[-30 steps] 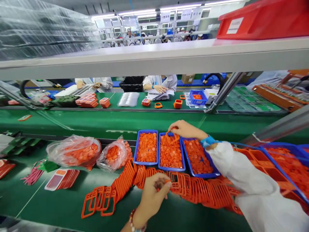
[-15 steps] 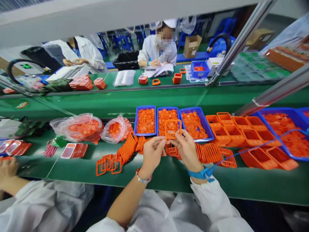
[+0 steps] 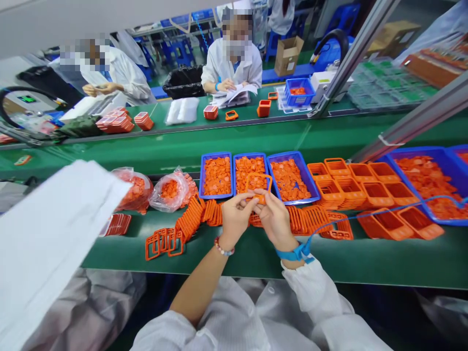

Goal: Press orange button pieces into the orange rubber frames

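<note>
Between my two hands an orange plastic frame (image 3: pixel 270 182) is held upright, in front of the blue trays. My left hand (image 3: pixel 235 214) pinches the lower left of the frame with thumb and fingertips. My right hand (image 3: pixel 273 217) grips its lower right side, fingers closed around the edge. Whether a small part sits between the fingertips, I cannot make out. Behind the hands stand a left tray (image 3: pixel 202 181), a middle tray (image 3: pixel 236 161) and a right tray (image 3: pixel 309 181), each filled with small orange pieces. Rows of leaning orange frames (image 3: pixel 309 220) lie beside both hands.
A large white sheet (image 3: pixel 62 234) covers the left foreground, hiding part of the bench and a neighbour. Stacked orange frames (image 3: pixel 340 192) and a bigger blue tray (image 3: pixel 451 168) stand right. A blue wrist cord (image 3: pixel 369 226) crosses there. Bagged orange pieces (image 3: pixel 171 190) lie left. Co-workers sit opposite.
A white sheet has come into view at the left, covering the neighbour's hand and nearby parts. My hands still hold the frame, with the fingertips closer together at its lower edge. The view has shifted slightly.
</note>
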A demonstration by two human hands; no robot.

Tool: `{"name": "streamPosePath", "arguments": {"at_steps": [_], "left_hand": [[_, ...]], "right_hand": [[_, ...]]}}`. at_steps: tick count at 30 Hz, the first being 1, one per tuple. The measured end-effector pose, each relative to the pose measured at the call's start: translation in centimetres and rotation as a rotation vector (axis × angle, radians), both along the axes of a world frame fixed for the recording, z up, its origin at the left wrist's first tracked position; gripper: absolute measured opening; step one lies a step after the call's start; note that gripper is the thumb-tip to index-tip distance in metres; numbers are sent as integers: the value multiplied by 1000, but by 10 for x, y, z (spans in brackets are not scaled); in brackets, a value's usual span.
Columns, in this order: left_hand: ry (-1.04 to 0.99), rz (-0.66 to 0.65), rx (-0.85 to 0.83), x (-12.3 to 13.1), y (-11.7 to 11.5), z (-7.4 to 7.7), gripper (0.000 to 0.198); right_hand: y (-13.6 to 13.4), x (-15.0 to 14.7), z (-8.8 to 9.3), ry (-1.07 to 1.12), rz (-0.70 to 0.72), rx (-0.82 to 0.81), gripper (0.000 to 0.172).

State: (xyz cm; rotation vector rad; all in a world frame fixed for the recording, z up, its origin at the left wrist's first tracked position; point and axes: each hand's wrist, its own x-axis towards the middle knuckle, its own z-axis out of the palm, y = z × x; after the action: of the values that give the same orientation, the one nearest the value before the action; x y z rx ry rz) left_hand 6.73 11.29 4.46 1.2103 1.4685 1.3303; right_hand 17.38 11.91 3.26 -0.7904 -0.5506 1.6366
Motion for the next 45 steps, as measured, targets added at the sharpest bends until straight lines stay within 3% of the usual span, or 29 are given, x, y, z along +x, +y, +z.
{"name": "streamPosePath", "arguments": {"at_steps": [3, 6, 10, 13, 17, 20, 22, 25, 26, 29, 33, 37, 45], "left_hand": [[115, 22, 9, -5, 1, -3, 35], [107, 39, 10, -9, 5, -6, 58], [31, -55, -45, -7, 8, -10, 35], [3, -78, -62, -5, 6, -14, 31], [-58, -128, -63, -12, 3, -17, 41], [-128, -279, -120, -36, 8, -16, 61], [-16, -309, -157, -60, 19, -16, 63], [583, -152, -108, -94, 49, -19, 37], [683, -129, -111, -102, 62, -21, 29], [829, -131, -140, -110, 101, -29, 25], [967, -147, -208, -100, 139, -39, 29], [1069, -165, -270, -94, 149, -44, 23], [1119, -208, -278, -106, 141, -43, 24]], "right_hand": [[1, 0, -1, 10, 8, -13, 30], [0, -2, -1, -14, 24, 0, 31], [-3, -11, -3, -60, 5, 19, 29], [-4, -19, -6, -99, -12, 17, 28], [-3, -20, -8, -105, 6, 18, 30], [-1, -10, -10, -156, -8, 13, 31], [0, 0, -12, -182, -37, 9, 30], [2, 13, -14, -190, -91, 13, 28], [2, 15, -14, -195, -109, 11, 28], [1, 18, -15, -222, -116, -7, 31], [-2, 21, -17, -264, -91, -15, 34], [-6, 27, -21, -290, -103, -10, 32], [-5, 23, -25, -288, -41, -50, 35]]}}
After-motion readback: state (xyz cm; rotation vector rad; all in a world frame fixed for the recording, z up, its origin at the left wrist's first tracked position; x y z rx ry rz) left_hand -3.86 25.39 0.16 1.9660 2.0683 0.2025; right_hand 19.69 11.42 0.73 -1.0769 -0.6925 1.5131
